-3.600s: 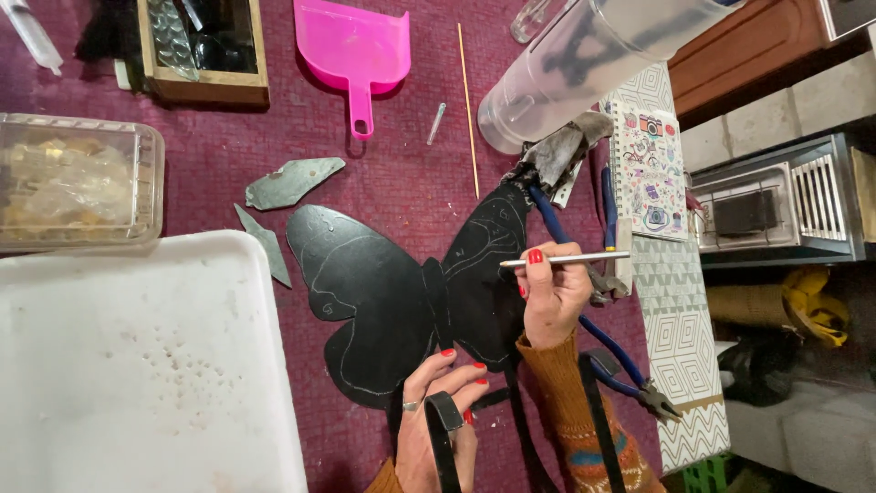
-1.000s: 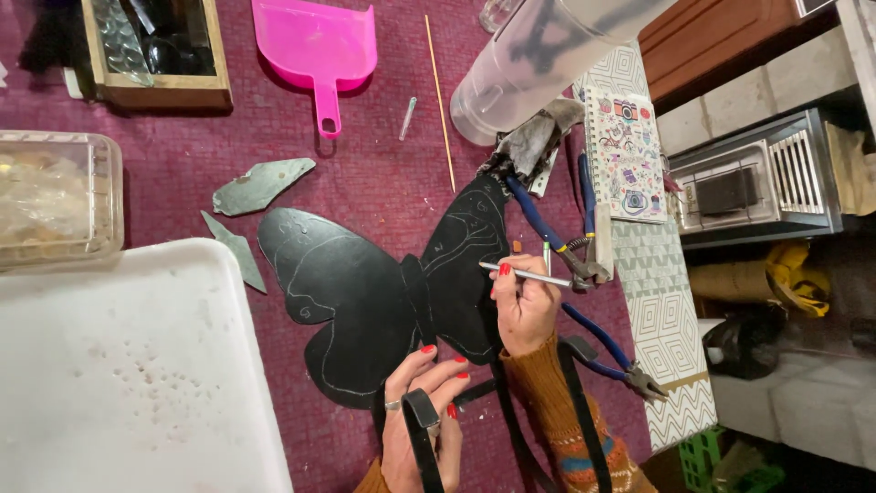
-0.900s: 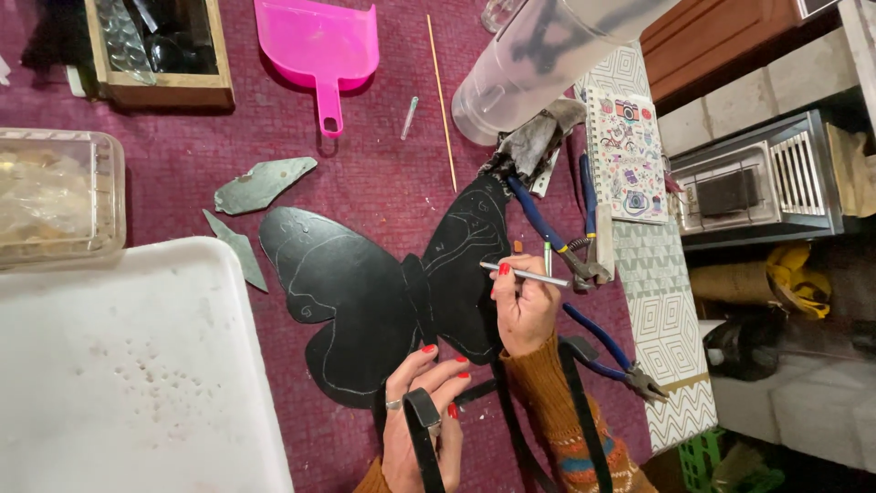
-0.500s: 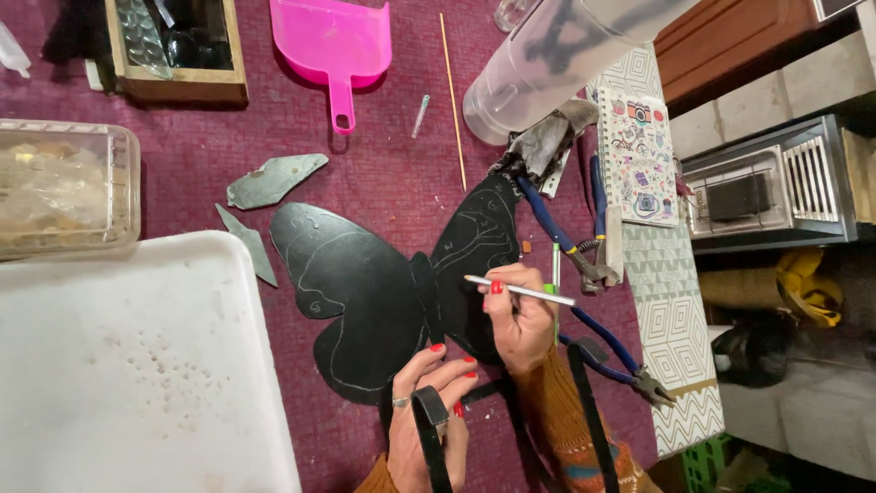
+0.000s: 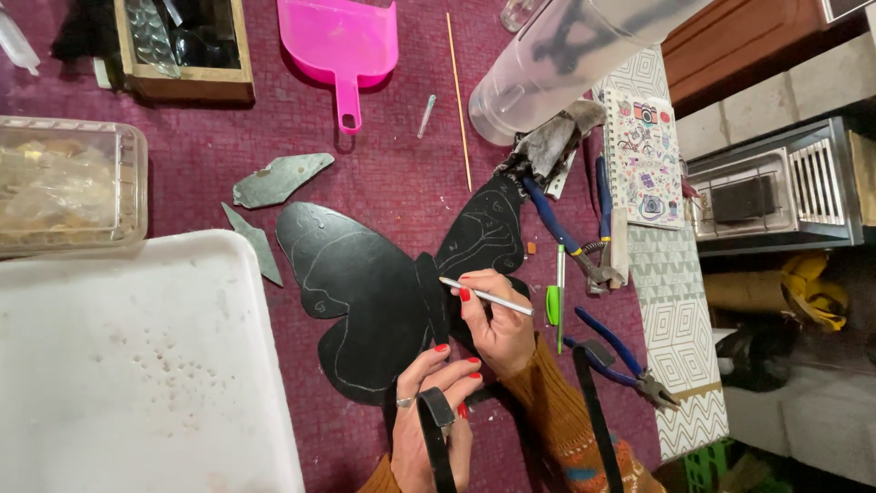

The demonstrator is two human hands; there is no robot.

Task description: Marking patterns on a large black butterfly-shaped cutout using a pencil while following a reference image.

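Observation:
A black butterfly-shaped board (image 5: pixel 365 292) with pale drawn lines lies flat on the maroon cloth (image 5: pixel 383 173). My right hand (image 5: pixel 497 324) holds a thin white pencil (image 5: pixel 486 297), whose tip touches the board near the butterfly's body on the right wing. My left hand (image 5: pixel 433 402) presses its fingertips on the lower edge of the board, with a ring on one finger. A black strap (image 5: pixel 438 438) runs across that hand.
A white tray (image 5: pixel 128 365) fills the lower left. Grey shards (image 5: pixel 274 183), a pink dustpan (image 5: pixel 342 41), a wooden box (image 5: pixel 182 46), a clear plastic box (image 5: pixel 68 183) and a frosted jug (image 5: pixel 566 64) ring the board. Blue-handled pliers (image 5: pixel 570 242), a green pen (image 5: pixel 555 301) and a notebook (image 5: pixel 643 155) lie right.
My right hand has slid the pencil leftwards across the right wing towards the butterfly's body. The green pen is uncovered. My left hand stays on the lower edge.

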